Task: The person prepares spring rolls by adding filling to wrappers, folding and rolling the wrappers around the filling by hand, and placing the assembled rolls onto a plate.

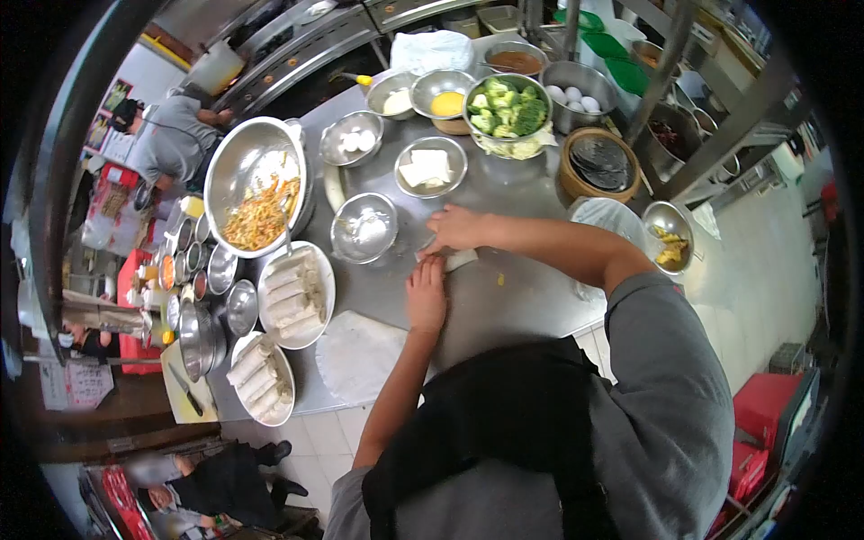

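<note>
Head view: left hand lies with its fingers close together, tips against the counter work. Right hand reaches in from the right side, fingers bent downward, just beyond the left fingertips. A pale rolled wrapper lies at both hands, its exposed end flat on the steel counter. The rest of it is covered; whether either grip is closed on it cannot be told.

Near the right hand stands a small steel bowl with some residue inside. Beyond it, a steel bowl of white blocks is noted. Nearer the person's body, left of the left forearm, a white wrapper sheet lies flat, beside two oval plates of pale rolls, the upper plate and the lower plate. A large steel mixing bowl holds shredded vegetable filling.

Toward the far edge stand a bowl of broccoli and a bowl of eggs, with a round bamboo steamer at right.
</note>
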Motion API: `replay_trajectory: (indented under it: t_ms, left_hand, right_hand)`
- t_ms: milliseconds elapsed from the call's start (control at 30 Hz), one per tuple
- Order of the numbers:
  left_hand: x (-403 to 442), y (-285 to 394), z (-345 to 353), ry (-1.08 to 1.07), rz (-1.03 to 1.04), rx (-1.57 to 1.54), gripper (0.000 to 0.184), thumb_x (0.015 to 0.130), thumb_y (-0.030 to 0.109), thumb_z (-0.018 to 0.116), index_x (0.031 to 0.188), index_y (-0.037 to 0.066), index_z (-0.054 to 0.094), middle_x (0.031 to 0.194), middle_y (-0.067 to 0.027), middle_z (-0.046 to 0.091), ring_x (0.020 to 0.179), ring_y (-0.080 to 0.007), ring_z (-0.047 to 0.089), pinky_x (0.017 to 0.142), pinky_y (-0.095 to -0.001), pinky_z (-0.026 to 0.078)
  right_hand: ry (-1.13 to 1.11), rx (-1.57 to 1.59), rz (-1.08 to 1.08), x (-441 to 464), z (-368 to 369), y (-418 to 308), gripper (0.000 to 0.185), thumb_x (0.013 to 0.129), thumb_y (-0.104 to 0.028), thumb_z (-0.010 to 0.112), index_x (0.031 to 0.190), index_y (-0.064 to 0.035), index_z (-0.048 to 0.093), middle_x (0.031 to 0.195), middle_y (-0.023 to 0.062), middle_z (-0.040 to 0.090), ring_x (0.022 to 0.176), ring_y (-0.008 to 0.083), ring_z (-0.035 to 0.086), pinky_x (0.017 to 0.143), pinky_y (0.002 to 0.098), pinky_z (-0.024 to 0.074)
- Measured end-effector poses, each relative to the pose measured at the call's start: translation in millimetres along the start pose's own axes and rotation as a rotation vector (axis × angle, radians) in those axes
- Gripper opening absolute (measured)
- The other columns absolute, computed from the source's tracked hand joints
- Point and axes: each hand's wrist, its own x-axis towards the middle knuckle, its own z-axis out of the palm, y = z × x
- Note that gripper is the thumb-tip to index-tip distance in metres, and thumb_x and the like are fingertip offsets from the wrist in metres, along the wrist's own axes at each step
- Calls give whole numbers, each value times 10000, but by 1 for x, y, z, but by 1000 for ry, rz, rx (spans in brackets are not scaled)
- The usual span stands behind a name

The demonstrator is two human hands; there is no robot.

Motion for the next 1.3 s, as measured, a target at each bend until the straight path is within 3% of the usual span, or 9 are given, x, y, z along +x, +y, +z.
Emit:
replay_trajectory:
  t_ms: [67, 167, 400, 533, 667, 867, 967, 1067, 1300]
  left_hand:
    - [4, 1, -2, 5, -6, -11, 384, 916, 103, 542, 1299, 101, 530, 1315, -76, 573, 1267, -280, 505, 1006, -445, 407]
    - [-4, 2, -1, 8, -11, -35, 380, 923, 110, 520, 1303, 103, 528, 1315, -74, 570, 1264, -270, 507, 1005, -443, 406]
    - [0, 0, 2, 9, -7, -24, 397, 909, 109, 545, 1305, 107, 528, 1297, -69, 574, 1242, -268, 519, 986, -444, 402]
    - [-1, -2, 9, 40, -1, -59, 386, 906, 102, 584, 1288, 102, 537, 1304, -82, 580, 1240, -285, 515, 993, -446, 391]
    - [0, 1, 6, 62, 5, -70, 393, 901, 89, 577, 1292, 100, 539, 1302, -81, 586, 1242, -284, 520, 1004, -438, 389]
    - [-2, -1, 7, 38, 1, -24, 390, 900, 83, 551, 1290, 105, 537, 1306, -70, 587, 1235, -265, 529, 1002, -431, 391]
    - [0, 2, 1, 44, 30, -11, 390, 899, 103, 544, 1288, 110, 536, 1307, -68, 586, 1225, -241, 538, 983, -422, 398]
    - [6, -1, -4, 46, 42, -28, 376, 899, 148, 605, 1270, 121, 549, 1271, -52, 603, 1195, -242, 551, 969, -423, 395]
    - [16, -12, -10, -19, 7, -204, 364, 842, 204, 723, 1181, 145, 604, 1138, -50, 642, 1115, -272, 578, 932, -432, 397]
  right_hand:
    - [-94, -22, 66, 27, -46, 0, 212, 844, -250, 654, 1013, -240, 781, 1148, 78, 603, 1190, 251, 516, 976, 468, 395]
    - [84, 176, 122, 73, -71, -2, 207, 797, -229, 695, 979, -219, 792, 1210, 87, 599, 1226, 260, 499, 1033, 505, 366]
    - [-93, -166, 141, 143, 1, -14, 298, 873, -181, 605, 1023, -369, 782, 1253, 62, 588, 1229, 241, 484, 985, 506, 331]
    - [98, 209, 191, 123, -50, -19, 365, 850, -103, 589, 1005, -365, 789, 1178, 75, 590, 1192, 253, 506, 972, 513, 359]
    - [-248, 619, 90, 79, -63, 1, 421, 843, -55, 578, 1046, -358, 788, 1077, 91, 571, 1115, 288, 520, 932, 471, 408]
    - [-66, 187, 82, -12, -15, -12, 433, 927, -221, 541, 1274, -454, 652, 1275, 125, 569, 1235, 296, 496, 1044, 515, 365]
    - [40, -145, 4, -28, -4, 10, 487, 964, -204, 475, 1344, -490, 577, 1088, 62, 539, 1055, 229, 517, 908, 399, 389]
    - [-76, -117, 24, -41, -24, 4, 517, 973, -165, 447, 1357, -493, 559, 1096, 60, 541, 1089, 222, 518, 911, 406, 385]
    - [-48, 196, 297, -63, -44, -1, 443, 892, -237, 642, 1333, -258, 606, 1181, 99, 533, 1177, 274, 501, 987, 455, 404]
